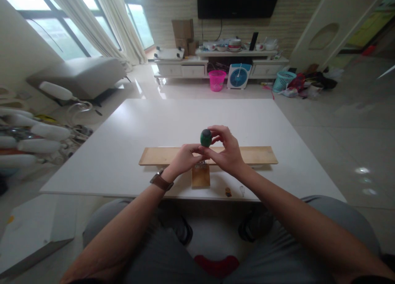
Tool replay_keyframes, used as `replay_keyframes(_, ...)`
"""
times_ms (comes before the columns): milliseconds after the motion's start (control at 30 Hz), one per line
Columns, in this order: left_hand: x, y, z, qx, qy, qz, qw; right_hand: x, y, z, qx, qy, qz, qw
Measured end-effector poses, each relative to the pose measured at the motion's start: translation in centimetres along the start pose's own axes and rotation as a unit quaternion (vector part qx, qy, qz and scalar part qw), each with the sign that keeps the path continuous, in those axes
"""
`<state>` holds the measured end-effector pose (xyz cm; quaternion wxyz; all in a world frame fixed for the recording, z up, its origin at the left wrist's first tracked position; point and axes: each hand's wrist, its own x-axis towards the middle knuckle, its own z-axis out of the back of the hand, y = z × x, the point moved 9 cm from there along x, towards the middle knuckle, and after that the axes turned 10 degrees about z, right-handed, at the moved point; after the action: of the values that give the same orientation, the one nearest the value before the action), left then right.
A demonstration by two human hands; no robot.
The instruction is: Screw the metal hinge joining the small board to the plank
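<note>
A screwdriver with a green and black handle (206, 138) stands upright over the wood, its handle end towards me. My right hand (226, 150) grips that handle between thumb and curled fingers. Just below the handle, my left hand (188, 157) has thumb and fingers pinched together; what lies between them is hidden. Under both hands a long wooden board (259, 155) lies across the white table (123, 132). A short wooden piece (200, 179) extends from it towards me, with a small metal hinge-like part (201, 165) at the joint, partly covered by my hands.
Near the table's front edge lie a small yellow-and-dark item (228, 192) and a small clear bag (242, 190). White rounded lamp-like parts (46, 132) crowd the left side. Beyond the table are a pink basket (217, 80), a blue fan (239, 76) and a TV cabinet (173, 70).
</note>
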<state>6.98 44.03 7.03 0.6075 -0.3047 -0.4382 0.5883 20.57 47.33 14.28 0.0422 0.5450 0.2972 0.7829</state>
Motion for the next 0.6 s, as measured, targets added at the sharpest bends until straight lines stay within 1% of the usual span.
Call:
replay_keyframes(100,-0.10,-0.44,-0.51,-0.010,0.049,-0.008,0.999,-0.05,0.06,0.11,-0.007,-0.001,-0.003,1.000)
replay_keyframes(167,-0.20,-0.55,-0.58,-0.002,0.060,-0.005,0.998,-0.09,0.07,0.13,-0.010,0.002,-0.004,1.000)
replay_keyframes(233,-0.27,-0.52,-0.48,0.009,0.053,0.001,0.999,-0.11,0.16,0.06,-0.009,0.010,0.002,1.000)
replay_keyframes(333,-0.25,-0.41,-0.18,0.018,0.021,0.003,1.000,-0.11,0.16,-0.07,-0.015,0.017,0.009,1.000)
replay_keyframes(467,-0.10,-0.25,0.01,0.028,-0.016,0.005,0.999,-0.09,-0.17,0.09,-0.009,-0.004,0.004,1.000)
replay_keyframes(600,-0.07,-0.21,0.08,0.017,-0.028,0.010,0.999,-0.06,-0.30,0.09,0.014,-0.017,0.006,1.000)
